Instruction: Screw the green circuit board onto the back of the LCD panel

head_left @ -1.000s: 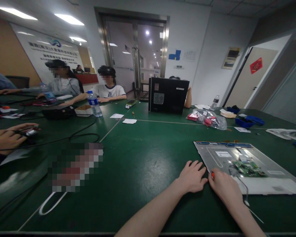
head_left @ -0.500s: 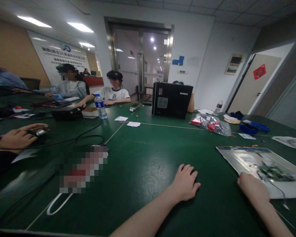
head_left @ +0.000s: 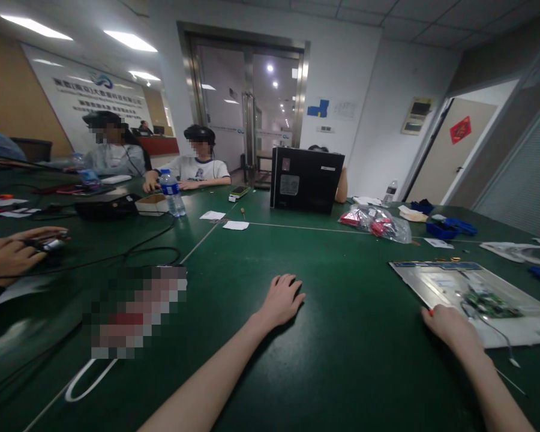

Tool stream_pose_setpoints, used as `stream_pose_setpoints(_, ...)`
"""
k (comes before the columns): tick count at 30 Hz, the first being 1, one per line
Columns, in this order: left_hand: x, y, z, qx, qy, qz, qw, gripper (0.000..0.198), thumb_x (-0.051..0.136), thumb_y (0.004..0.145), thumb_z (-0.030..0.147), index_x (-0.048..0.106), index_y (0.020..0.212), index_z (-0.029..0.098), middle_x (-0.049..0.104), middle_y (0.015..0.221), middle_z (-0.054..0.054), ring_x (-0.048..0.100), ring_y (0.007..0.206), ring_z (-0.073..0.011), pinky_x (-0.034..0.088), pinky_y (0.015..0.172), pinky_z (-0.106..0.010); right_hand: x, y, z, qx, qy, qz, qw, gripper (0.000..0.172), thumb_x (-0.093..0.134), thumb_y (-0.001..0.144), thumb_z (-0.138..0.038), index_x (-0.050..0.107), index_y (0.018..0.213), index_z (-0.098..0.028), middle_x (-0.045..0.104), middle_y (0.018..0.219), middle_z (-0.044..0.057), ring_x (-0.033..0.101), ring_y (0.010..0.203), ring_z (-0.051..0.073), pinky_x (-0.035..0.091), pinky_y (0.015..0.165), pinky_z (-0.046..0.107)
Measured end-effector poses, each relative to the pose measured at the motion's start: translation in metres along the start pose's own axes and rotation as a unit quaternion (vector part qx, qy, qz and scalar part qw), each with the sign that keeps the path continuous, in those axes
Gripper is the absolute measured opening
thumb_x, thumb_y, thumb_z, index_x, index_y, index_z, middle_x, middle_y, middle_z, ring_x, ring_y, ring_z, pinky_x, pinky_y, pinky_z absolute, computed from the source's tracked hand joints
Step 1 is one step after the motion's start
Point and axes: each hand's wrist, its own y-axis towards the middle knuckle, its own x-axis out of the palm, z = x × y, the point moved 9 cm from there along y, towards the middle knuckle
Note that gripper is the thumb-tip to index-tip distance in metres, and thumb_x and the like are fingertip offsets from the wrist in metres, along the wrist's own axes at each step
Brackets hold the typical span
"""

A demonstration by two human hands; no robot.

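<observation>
My left hand (head_left: 281, 300) lies flat on the green table (head_left: 342, 336), fingers stretched out and holding nothing. My right hand (head_left: 450, 327) rests at the near left corner of a grey metal display panel (head_left: 432, 279), curled around a small red-tipped tool (head_left: 431, 312) that barely shows. A green circuit board (head_left: 488, 303) with thin wires sits on the panel, just right of that hand.
A black computer case (head_left: 306, 180) stands mid-table, with a clear bag of red parts (head_left: 375, 223) and blue items (head_left: 450, 227) to its right. A water bottle (head_left: 171, 192), papers and cables lie left. Another person's hand (head_left: 9, 255) holds a small device; people sit opposite.
My hands have drawn apart: the left slid left across the table, away from the panel. The right stayed at the panel corner. The view shifted left.
</observation>
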Motion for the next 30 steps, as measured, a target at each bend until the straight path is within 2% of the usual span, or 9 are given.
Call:
stream_pose_setpoints(3,-0.001,0.002,-0.005,-0.018,-0.008,0.004,1.0,0.039,0.04,0.092,0.035,0.051,0.126,0.017,0.052,0.131,-0.013,0.043,0.126,-0.0257,0.028,0.106,-0.046,-0.001,-0.014,-0.026,-0.017,0.003,0.002,1.0,0.049,0.032,0.091,-0.038,0.07,0.078,-0.01,0.07,0.08,0.021,0.069,0.073,0.029,0.05,0.062,0.038)
stream_pose_setpoints(5,-0.003,0.003,-0.005,-0.022,-0.016,0.005,1.0,0.041,0.038,0.093,0.036,0.05,0.127,0.017,0.052,0.131,-0.013,0.043,0.126,-0.0259,0.028,0.106,-0.046,-0.002,-0.03,-0.052,-0.035,0.004,0.002,0.999,0.052,0.031,0.092,-0.041,0.07,0.079,-0.01,0.069,0.081,0.021,0.068,0.075,0.03,0.05,0.064,0.039)
stream_pose_setpoints(13,-0.014,0.008,-0.01,-0.045,-0.027,0.033,0.998,0.042,0.036,0.094,0.037,0.051,0.125,0.014,0.053,0.131,-0.014,0.043,0.126,-0.0252,0.03,0.106,-0.043,-0.02,-0.122,-0.189,-0.171,0.029,0.028,0.984,0.051,0.037,0.092,-0.044,0.066,0.093,-0.002,0.067,0.09,0.025,0.067,0.082,0.031,0.05,0.069,0.039)
stream_pose_setpoints(19,-0.022,0.009,-0.015,-0.049,-0.056,0.039,0.996,0.042,0.036,0.093,0.034,0.05,0.126,0.011,0.051,0.133,-0.015,0.044,0.125,-0.0253,0.033,0.105,-0.04,-0.025,-0.173,-0.27,-0.264,0.107,0.002,0.959,0.056,0.047,0.087,-0.048,0.06,0.107,0.003,0.064,0.097,0.03,0.065,0.09,0.035,0.05,0.072,0.042)
stream_pose_setpoints(24,-0.022,0.009,-0.006,-0.015,-0.066,-0.005,0.998,0.039,0.036,0.093,0.033,0.052,0.122,0.014,0.055,0.13,-0.012,0.049,0.121,-0.0223,0.037,0.103,-0.034,-0.026,-0.206,-0.318,-0.313,0.157,-0.06,0.935,0.054,0.053,0.081,-0.053,0.065,0.102,-0.004,0.067,0.094,0.024,0.066,0.083,0.033,0.052,0.068,0.041)
stream_pose_setpoints(28,-0.012,0.005,-0.012,-0.014,-0.053,-0.039,0.998,0.042,0.034,0.092,0.037,0.051,0.123,0.013,0.053,0.132,-0.014,0.045,0.125,-0.0263,0.035,0.104,-0.04,-0.032,-0.23,-0.352,-0.382,0.159,-0.094,0.905,0.057,0.057,0.077,-0.051,0.066,0.101,0.0,0.065,0.101,0.028,0.065,0.09,0.036,0.053,0.071,0.044)
stream_pose_setpoints(30,-0.006,-0.002,-0.02,-0.019,-0.041,-0.053,0.998,0.045,0.035,0.091,0.038,0.048,0.126,0.012,0.048,0.136,-0.016,0.04,0.129,-0.0289,0.031,0.106,-0.044,-0.033,-0.24,-0.368,-0.423,0.157,-0.118,0.885,0.046,0.057,0.079,-0.046,0.068,0.097,-0.004,0.068,0.095,0.023,0.065,0.089,0.034,0.053,0.071,0.043)
